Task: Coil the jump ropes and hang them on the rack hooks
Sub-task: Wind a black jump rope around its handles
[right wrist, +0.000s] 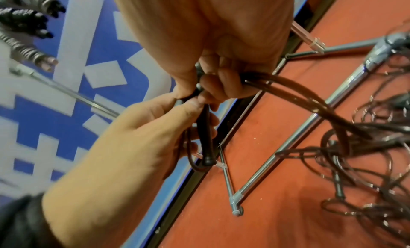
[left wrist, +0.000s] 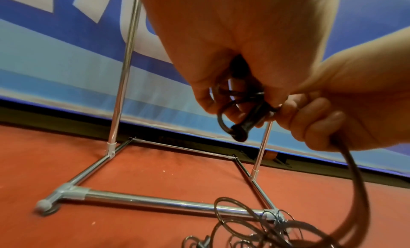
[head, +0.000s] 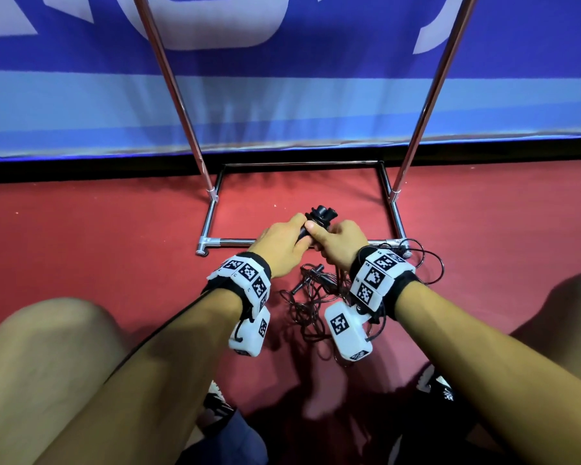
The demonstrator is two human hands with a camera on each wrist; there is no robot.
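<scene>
Two black handles [head: 319,218] sit bunched together above the rack's base, with the left hand [head: 280,245] curled round them and the right hand [head: 341,243] clenched on a gathered bundle of thin black rope [right wrist: 299,97]. The coiling looks only begun: the bundle trails down into a loose tangle [head: 311,305] on the red floor [head: 114,236], beside the rack's near bar [left wrist: 155,201]. More handles [right wrist: 24,21] appear to hang up top, so some ropes may already be stowed. The rope is slim, glossy and springy-looking.
</scene>
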